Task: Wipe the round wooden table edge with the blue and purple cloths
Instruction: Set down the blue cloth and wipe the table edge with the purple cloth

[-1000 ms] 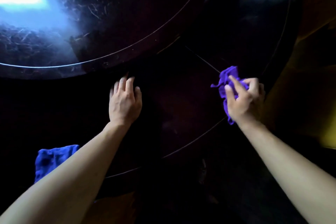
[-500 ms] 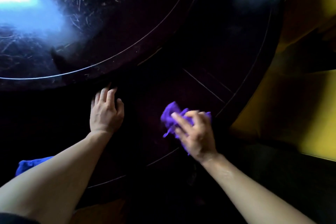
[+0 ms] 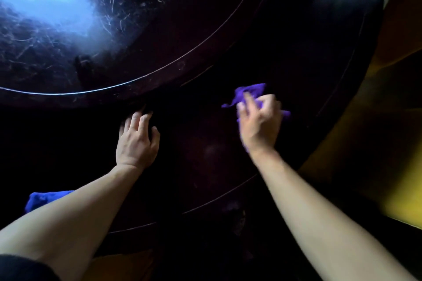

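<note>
- Purple cloth (image 3: 250, 92) sits bunched under the right hand (image 3: 260, 121), whose fingers curl over it and press it onto the dark outer ring of the bench (image 3: 296, 57); the hand is blurred, so the exact pinch is hard to read.
- Left hand (image 3: 137, 141) lies flat on the same ring with fingers straight and slightly spread, holding nothing; it looks like a brace.
- Blue cloth (image 3: 43, 198) lies on the near left of the bench, partly hidden behind the left forearm and not touched by either hand.
- To do this stroke well, I would keep the purple cloth flat under the palm, not wadded, so more fabric meets the wood.
- Following the curve of the groove line and pressing evenly should avoid missed arcs.
- Loose cloth tails stick out to either side of the hand; tucking them in would stop them dragging.
- Raised centre disc (image 3: 96, 36) shows fine scratches in the glare, so light pressure seems wise.
</note>
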The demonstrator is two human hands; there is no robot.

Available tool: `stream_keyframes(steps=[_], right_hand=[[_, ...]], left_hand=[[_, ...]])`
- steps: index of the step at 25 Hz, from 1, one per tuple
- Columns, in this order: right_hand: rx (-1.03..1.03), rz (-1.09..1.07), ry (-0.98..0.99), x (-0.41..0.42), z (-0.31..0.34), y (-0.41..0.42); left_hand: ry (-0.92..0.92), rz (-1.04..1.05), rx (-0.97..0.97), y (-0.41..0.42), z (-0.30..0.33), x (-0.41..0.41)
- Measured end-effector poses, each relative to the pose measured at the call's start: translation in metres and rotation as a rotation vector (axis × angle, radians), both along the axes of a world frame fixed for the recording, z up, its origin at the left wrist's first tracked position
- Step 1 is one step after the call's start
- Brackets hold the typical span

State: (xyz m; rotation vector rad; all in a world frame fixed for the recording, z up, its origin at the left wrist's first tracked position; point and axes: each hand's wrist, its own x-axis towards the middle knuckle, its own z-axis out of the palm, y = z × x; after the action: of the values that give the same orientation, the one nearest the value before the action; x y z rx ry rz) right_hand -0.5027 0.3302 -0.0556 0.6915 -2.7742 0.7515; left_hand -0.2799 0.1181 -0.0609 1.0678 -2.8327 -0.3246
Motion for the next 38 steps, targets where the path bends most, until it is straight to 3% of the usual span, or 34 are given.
stream_keyframes(steps=[3,4,6,9,11,13,16,18,20,23,27,28,32,34,38], right_hand=[[0.061,0.640,0.051,0.068,-0.002,-0.004],[0.078,0.746,0.062,0.065,0.000,0.002],[0.059,0.596,0.051,0.030,-0.001,0.004],[0.033,0.047,-0.036,-0.030,0.001,-0.032],[0.039,0.070,-0.063,-0.024,0.004,-0.072],[0.041,0.421,0.017,0.020,0.002,-0.088],[0.075,1.094,0.089,0.094,-0.002,-0.048],[0.027,1.318,0.101,0.109,-0.003,-0.017],[-0.024,1.374,0.132,0.096,-0.005,-0.005],[0.021,1.118,0.204,0.045,-0.007,-0.018],[0.031,0.315,0.019,0.029,0.001,-0.040],[0.017,0.286,0.005,0.045,0.002,-0.040],[0.091,0.676,0.028,0.071,0.003,-0.006],[0.084,0.519,0.061,0.029,0.002,0.007],[0.092,-0.070,0.048,-0.092,0.001,0.032]], left_hand=[[0.011,-0.002,-0.002,-0.001,0.000,0.000],[0.011,-0.006,-0.007,-0.001,0.000,0.001],[0.006,-0.004,-0.008,0.000,0.002,0.001],[-0.002,0.019,0.015,0.000,0.003,0.001],[-0.003,0.010,0.018,0.000,0.004,0.001],[-0.003,0.003,0.010,-0.001,0.003,0.001],[-0.013,0.002,0.021,-0.002,0.005,0.001],[-0.030,-0.002,0.047,-0.001,0.008,0.000],[-0.034,0.004,0.068,-0.001,0.010,-0.001],[-0.039,-0.001,0.070,0.000,0.012,-0.001],[-0.047,0.004,0.051,0.002,0.013,-0.003],[-0.043,0.004,0.046,0.002,0.012,-0.002],[-0.025,0.000,0.049,0.000,0.012,-0.003],[-0.031,0.011,0.062,0.002,0.012,-0.004],[-0.008,0.007,0.047,0.003,0.011,-0.002]])
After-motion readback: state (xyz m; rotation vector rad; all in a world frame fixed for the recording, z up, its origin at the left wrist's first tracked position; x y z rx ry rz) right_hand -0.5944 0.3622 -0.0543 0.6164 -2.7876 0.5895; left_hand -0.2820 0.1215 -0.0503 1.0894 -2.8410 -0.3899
